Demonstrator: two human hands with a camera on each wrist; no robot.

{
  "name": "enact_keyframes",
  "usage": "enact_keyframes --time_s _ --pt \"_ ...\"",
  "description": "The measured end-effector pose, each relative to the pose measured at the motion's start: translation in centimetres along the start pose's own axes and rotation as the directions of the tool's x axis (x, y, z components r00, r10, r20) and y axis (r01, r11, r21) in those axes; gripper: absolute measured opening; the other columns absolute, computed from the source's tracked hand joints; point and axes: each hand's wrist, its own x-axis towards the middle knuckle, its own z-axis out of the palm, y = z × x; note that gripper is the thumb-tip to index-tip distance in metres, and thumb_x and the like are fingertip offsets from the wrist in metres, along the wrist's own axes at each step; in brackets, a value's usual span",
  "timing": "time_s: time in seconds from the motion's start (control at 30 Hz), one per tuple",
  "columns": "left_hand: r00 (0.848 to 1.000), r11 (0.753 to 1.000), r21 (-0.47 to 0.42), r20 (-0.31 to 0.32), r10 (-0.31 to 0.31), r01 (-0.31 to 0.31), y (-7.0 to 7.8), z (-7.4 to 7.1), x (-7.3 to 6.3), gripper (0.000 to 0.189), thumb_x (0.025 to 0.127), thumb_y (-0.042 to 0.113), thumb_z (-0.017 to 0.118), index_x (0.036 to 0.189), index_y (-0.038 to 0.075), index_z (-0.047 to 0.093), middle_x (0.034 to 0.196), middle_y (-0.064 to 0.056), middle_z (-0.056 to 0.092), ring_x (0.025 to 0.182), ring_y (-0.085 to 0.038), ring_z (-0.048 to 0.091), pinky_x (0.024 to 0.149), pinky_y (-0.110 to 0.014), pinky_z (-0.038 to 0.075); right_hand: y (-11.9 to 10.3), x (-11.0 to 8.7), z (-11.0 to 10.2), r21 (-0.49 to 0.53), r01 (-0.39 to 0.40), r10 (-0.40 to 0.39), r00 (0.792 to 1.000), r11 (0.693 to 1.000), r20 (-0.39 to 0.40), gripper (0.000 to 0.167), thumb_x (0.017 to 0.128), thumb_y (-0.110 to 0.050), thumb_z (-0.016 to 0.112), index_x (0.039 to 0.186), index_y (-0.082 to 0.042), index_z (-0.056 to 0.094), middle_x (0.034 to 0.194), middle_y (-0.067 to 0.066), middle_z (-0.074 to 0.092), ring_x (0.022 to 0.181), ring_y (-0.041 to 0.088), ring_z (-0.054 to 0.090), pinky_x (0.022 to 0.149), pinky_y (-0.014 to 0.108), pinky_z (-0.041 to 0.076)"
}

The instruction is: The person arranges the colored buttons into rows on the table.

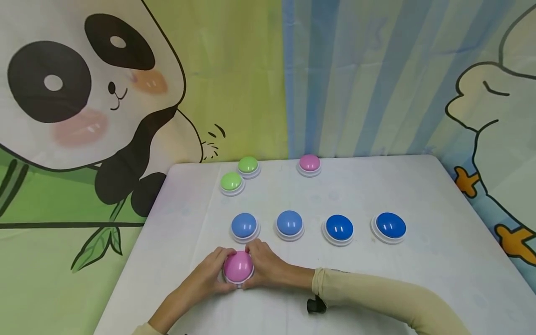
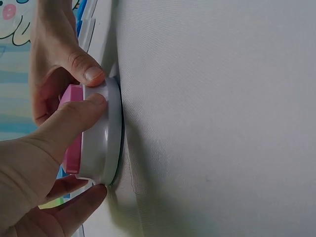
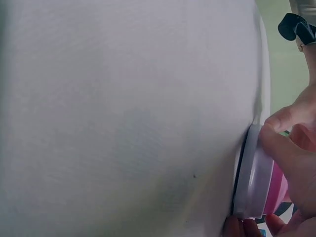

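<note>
A round pink push button (image 1: 238, 266) with a white base sits near the front of the white table, between both hands. My left hand (image 1: 205, 277) holds it from the left, thumb at the near side and fingers round the far side. From the right, my right hand (image 1: 268, 266) grips the same button, its thumb low on the base. Seen side-on in the left wrist view, the white base (image 2: 101, 133) stands close over the cloth, and both thumbs press its near side. The right wrist view shows the pink dome (image 3: 276, 190) partly hidden behind the right hand.
Just beyond the hands runs a row of two lighter blue buttons (image 1: 289, 223) and two darker blue ones (image 1: 391, 225). Two green buttons (image 1: 231, 181) and another pink button (image 1: 310, 163) stand toward the back edge of the table (image 1: 377, 186). A printed curtain (image 1: 234, 83) hangs behind.
</note>
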Motion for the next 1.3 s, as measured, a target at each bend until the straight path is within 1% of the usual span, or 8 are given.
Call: enact_keyframes --time_s 0.17,0.37,0.67,0.77,0.9,1.07,1.17,1.3 --pt "0.998 0.998 0.037 0.035 -0.05 0.049 0.4 -0.9 -0.5 0.084 0.06 0.036 0.091 0.131 0.013 0.052 0.116 0.003 0.059 0.105 -0.013 0.059 0.085 -0.036 0.057 -0.3 -0.3 -0.6 0.013 0.015 -0.016 0.999 1.0 0.032 0.084 0.061 -0.04 0.091 0.121 -0.007 0.042 0.11 0.004 0.048 0.094 0.011 0.045 0.08 0.018 0.045" --pt "0.993 0.993 0.056 0.047 -0.108 0.105 0.8 -2.7 -0.3 0.077 0.074 0.05 0.078 0.136 0.015 0.049 0.124 -0.001 0.06 0.114 -0.019 0.058 0.085 -0.042 0.058 0.2 -1.0 -2.2 0.051 0.021 -0.022 1.0 0.998 0.021 0.082 0.068 -0.038 0.087 0.125 -0.002 0.041 0.113 0.01 0.052 0.096 0.014 0.049 0.081 0.021 0.048" --pt "0.992 0.993 0.011 -0.047 -0.113 0.114 0.1 -4.8 1.9 0.065 0.082 0.037 0.076 0.135 0.01 0.051 0.127 -0.007 0.061 0.112 -0.021 0.061 0.085 -0.036 0.058 0.7 0.1 -5.7 0.183 0.062 -0.061 0.998 0.981 -0.014 0.062 0.08 -0.025 0.079 0.122 0.003 0.044 0.106 0.015 0.054 0.094 0.019 0.051 0.08 0.024 0.048" --pt "0.99 0.993 0.001 -0.083 -0.115 0.116 -1.0 -6.1 3.5 0.062 0.083 0.032 0.076 0.134 0.007 0.052 0.126 -0.01 0.061 0.111 -0.025 0.062 0.082 -0.034 0.059 0.4 2.3 -6.9 0.172 0.094 -0.091 0.995 0.981 -0.029 0.06 0.083 -0.024 0.077 0.124 0.004 0.044 0.108 0.017 0.055 0.098 0.024 0.054 0.081 0.027 0.05" --pt "0.978 0.985 -0.01 -0.119 -0.17 0.17 -3.4 -8.4 7.0 0.057 0.088 0.027 0.072 0.134 0.003 0.051 0.127 -0.015 0.06 0.112 -0.029 0.061 0.084 -0.039 0.058 1.3 6.8 -8.6 0.077 0.11 -0.108 0.994 0.991 -0.023 0.058 0.085 -0.024 0.074 0.128 0.003 0.046 0.118 0.019 0.055 0.107 0.026 0.055 0.088 0.033 0.051" --pt "0.956 0.96 -0.04 -0.093 -0.28 0.277 -8.1 -8.7 12.3 0.056 0.091 0.024 0.068 0.136 -0.001 0.047 0.13 -0.023 0.055 0.116 -0.036 0.057 0.093 -0.047 0.054 4.3 13.6 -10.9 0.019 -0.023 0.024 0.999 1.0 -0.048 0.052 0.088 -0.021 0.072 0.128 0.003 0.049 0.125 0.021 0.054 0.115 0.029 0.055 0.097 0.037 0.05" --pt "0.93 0.928 -0.103 -0.052 -0.364 0.358 -10.6 -7.4 15.0 0.06 0.09 0.024 0.069 0.139 -0.002 0.044 0.133 -0.025 0.053 0.12 -0.038 0.055 0.099 -0.049 0.049 5.9 16.7 -11.4 0.034 -0.135 0.138 0.987 0.99 -0.082 0.049 0.089 -0.019 0.07 0.129 0.002 0.051 0.128 0.021 0.054 0.118 0.03 0.054 0.102 0.039 0.048" --pt "0.87 0.844 -0.226 0.035 -0.492 0.487 -12.5 -5.5 17.3 0.071 0.088 0.03 0.07 0.144 0.0 0.038 0.14 -0.023 0.048 0.129 -0.038 0.048 0.107 -0.049 0.044 7.1 18.9 -10.5 -0.026 -0.234 0.233 0.971 0.972 -0.043 0.051 0.09 -0.019 0.068 0.135 -0.003 0.049 0.133 0.018 0.053 0.124 0.03 0.053 0.107 0.039 0.045"
